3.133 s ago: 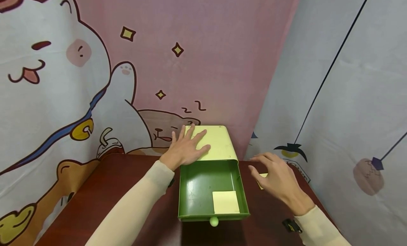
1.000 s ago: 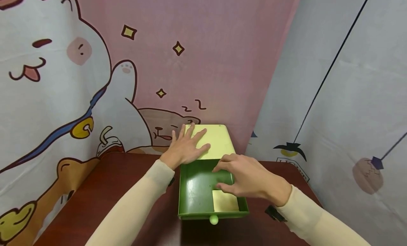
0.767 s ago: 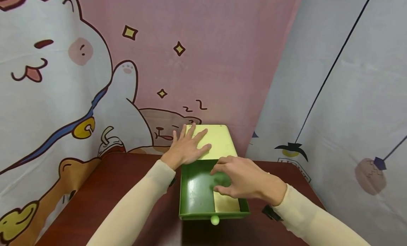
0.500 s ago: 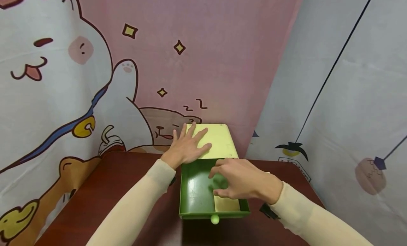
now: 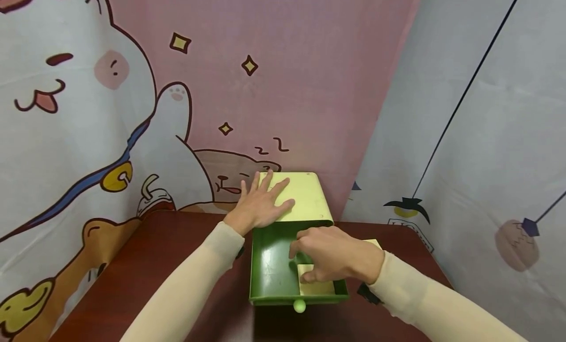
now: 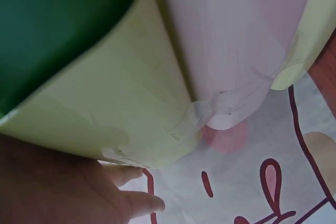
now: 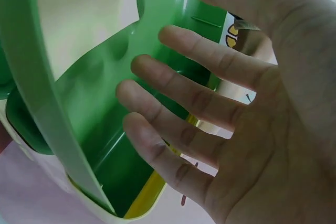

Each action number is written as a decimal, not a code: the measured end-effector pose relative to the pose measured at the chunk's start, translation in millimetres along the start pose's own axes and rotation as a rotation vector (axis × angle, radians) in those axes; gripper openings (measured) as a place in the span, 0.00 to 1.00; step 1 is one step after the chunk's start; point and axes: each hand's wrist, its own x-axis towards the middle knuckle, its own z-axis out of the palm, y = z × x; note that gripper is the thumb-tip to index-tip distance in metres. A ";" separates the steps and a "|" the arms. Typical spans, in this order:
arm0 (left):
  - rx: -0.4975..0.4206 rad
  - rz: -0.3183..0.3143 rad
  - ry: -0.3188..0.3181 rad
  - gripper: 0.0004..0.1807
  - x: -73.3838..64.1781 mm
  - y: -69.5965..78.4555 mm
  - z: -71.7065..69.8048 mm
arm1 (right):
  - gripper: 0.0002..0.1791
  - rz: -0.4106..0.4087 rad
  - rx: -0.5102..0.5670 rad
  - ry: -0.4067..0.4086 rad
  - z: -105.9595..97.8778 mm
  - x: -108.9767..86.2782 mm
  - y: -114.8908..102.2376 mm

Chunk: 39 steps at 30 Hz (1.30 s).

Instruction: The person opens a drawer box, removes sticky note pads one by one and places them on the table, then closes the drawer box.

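My left hand [image 5: 258,207] rests with spread fingers on the pale yellow top [image 5: 307,194] of a small drawer cabinet. In the left wrist view, that hand [image 6: 79,182] lies along the cabinet's yellow shell [image 6: 115,87]. A green drawer [image 5: 274,263] with a round knob [image 5: 299,306] is pulled out towards me. Inside its front right corner lies a square of pale yellow paper [image 5: 323,289]. My right hand [image 5: 336,253] is over the drawer, thumb overlapping the paper. The right wrist view shows that hand's fingers [image 7: 194,93] apart, holding nothing, with the paper [image 7: 79,14] in front.
Another pale yellow piece [image 5: 373,243] lies on the dark red table [image 5: 185,263] right of the cabinet, partly behind my right wrist. A pink section [image 6: 226,40] of the cabinet sits beside the yellow shell. A cartoon-printed cloth [image 5: 309,86] hangs close behind.
My right hand has come left from beside the cabinet to over the drawer, then lowered towards the paper. The left hand has stayed on the cabinet top.
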 end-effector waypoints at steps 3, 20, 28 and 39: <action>0.000 -0.004 0.003 0.45 -0.7 -0.8 -0.1 | 0.24 -0.013 -0.016 -0.025 -0.5 2.7 -2.2; 0.006 -0.006 0.002 0.45 -1.2 -1.7 1.5 | 0.27 0.031 -0.137 -0.240 0.8 18.0 -14.8; 0.013 -0.007 0.008 0.45 0.4 -0.8 1.7 | 0.30 0.044 -0.207 -0.275 6.0 23.6 -18.2; 0.009 -0.010 0.006 0.45 1.3 0.2 2.0 | 0.29 0.014 -0.214 -0.275 6.8 21.7 -16.9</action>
